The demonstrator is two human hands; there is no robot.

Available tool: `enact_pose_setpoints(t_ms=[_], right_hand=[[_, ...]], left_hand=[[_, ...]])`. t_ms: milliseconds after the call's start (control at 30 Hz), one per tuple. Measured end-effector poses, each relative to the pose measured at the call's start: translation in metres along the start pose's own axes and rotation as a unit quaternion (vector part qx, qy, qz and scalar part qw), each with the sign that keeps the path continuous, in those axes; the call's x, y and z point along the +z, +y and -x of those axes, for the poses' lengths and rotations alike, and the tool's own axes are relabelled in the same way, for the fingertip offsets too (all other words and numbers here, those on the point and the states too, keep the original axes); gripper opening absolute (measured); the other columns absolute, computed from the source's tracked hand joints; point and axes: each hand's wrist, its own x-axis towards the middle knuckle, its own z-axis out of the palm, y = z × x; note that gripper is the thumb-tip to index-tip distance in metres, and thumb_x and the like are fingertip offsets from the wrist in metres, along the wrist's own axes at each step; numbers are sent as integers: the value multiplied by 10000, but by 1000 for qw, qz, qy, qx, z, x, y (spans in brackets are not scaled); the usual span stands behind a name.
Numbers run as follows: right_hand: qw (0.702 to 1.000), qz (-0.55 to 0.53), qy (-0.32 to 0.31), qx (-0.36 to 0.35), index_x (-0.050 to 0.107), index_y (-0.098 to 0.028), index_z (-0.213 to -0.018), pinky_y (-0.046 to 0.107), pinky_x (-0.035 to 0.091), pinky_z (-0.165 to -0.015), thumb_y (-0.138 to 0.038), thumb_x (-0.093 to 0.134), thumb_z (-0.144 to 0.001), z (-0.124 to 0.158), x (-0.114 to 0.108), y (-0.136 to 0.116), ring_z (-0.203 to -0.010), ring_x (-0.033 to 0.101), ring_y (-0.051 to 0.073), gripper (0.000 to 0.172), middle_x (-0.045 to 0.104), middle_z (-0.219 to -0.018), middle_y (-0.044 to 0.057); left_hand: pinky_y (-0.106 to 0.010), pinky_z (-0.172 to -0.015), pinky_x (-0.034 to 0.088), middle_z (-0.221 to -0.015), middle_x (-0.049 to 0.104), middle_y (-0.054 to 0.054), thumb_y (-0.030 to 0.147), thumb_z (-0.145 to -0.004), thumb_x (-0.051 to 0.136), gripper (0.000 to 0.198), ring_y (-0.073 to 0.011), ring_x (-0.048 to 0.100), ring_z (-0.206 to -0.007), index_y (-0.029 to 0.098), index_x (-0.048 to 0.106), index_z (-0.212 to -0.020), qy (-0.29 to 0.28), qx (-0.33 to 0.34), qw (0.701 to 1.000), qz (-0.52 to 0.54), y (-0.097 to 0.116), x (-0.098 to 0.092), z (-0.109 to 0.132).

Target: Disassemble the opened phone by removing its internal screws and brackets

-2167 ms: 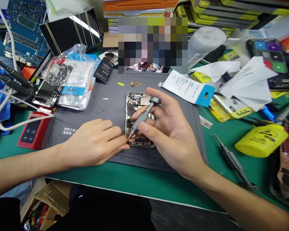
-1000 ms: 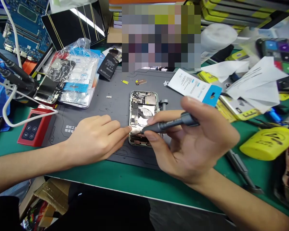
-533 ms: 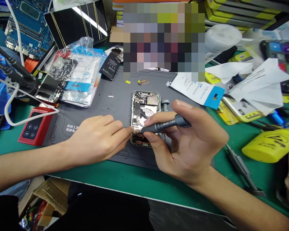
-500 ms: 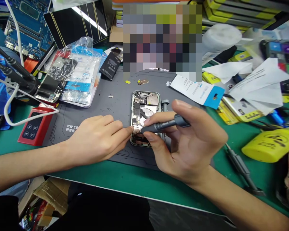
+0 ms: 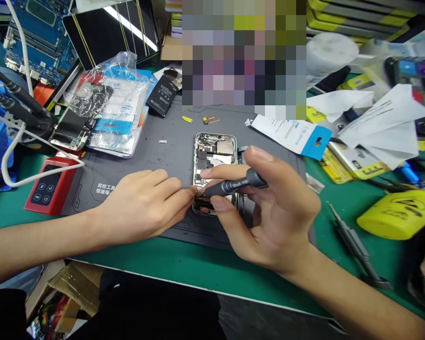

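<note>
An opened smartphone point(image 5: 217, 147) lies on the dark grey mat, its inner parts showing. My left hand point(image 5: 145, 200) is closed, with its fingertips at the phone's lower left edge; whatever they pinch is hidden. In my right hand point(image 5: 279, 212) is a dark grey screwdriver point(image 5: 230, 186), gripped between thumb and fingers and tilted over the lower half of the phone. The index finger reaches past the handle above the phone's middle. The driver's tip is too small to make out beside the left fingertips.
On the mat point(image 5: 163, 160) lie a black battery point(image 5: 163, 96) and small loose parts. A red device point(image 5: 49, 186) and bagged packages point(image 5: 116, 118) stand left. To the right are another screwdriver point(image 5: 356, 245), a yellow roll point(image 5: 398, 215) and a blue-and-white packet point(image 5: 290, 132). Stacked boxes stand behind.
My right hand has shifted slightly left, and the screwdriver's handle moved with it. Its index finger now stretches farther over the phone, away from the driver's lower end. The left hand stays nearly still.
</note>
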Motion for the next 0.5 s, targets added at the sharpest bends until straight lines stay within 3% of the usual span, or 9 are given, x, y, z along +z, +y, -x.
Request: enact_pose_setpoints(t_ms=[67, 167, 267, 400, 500], right_hand=[[1000, 10, -7, -12, 338, -259, -1711, 396, 727, -921, -5, 627, -956, 0, -2, 0, -1169, 798, 261, 848, 700, -1502, 119], [997, 69, 15, -36, 474, -274, -1652, 377, 726, -842, -79, 649, -990, -2, -8, -2, -1006, 823, 238, 712, 810, -1313, 67], [994, 101, 23, -47, 554, -262, -1601, 407, 712, -860, -120, 634, -1025, -6, -13, -5, -1030, 811, 247, 598, 829, -1239, 68], [992, 117, 10, -41, 586, -273, -1577, 383, 700, -848, -60, 635, -1009, -10, -18, -9, -1012, 802, 233, 609, 835, -1121, 61], [991, 123, 8, -45, 611, -251, -1557, 393, 690, -882, -63, 647, -1003, -11, -20, -10, -1061, 791, 246, 585, 818, -1178, 85]], left_hand=[[-365, -562, 439, -724, 648, 2, 241, -1113, 539, 265, -189, 571, -648, 146, 748, -982, 1, 0, 1000, 2, 0, 0, 0], [-358, -570, 435, -739, 661, 2, 241, -1120, 514, 264, -189, 576, -658, 149, 743, -1025, 3, -4, 1000, 6, -1, 0, 1], [-352, -586, 438, -755, 672, 3, 240, -1121, 503, 255, -189, 583, -669, 154, 734, -1054, -1, -6, 1000, 10, -1, 0, 1], [-361, -578, 427, -730, 655, 6, 245, -1116, 520, 249, -195, 584, -662, 167, 722, -994, 6, -12, 1000, 9, 0, -1, 1], [-361, -580, 429, -727, 650, 9, 253, -1112, 531, 231, -193, 588, -662, 160, 727, -1033, 10, -15, 1000, -12, -3, -4, 1]])
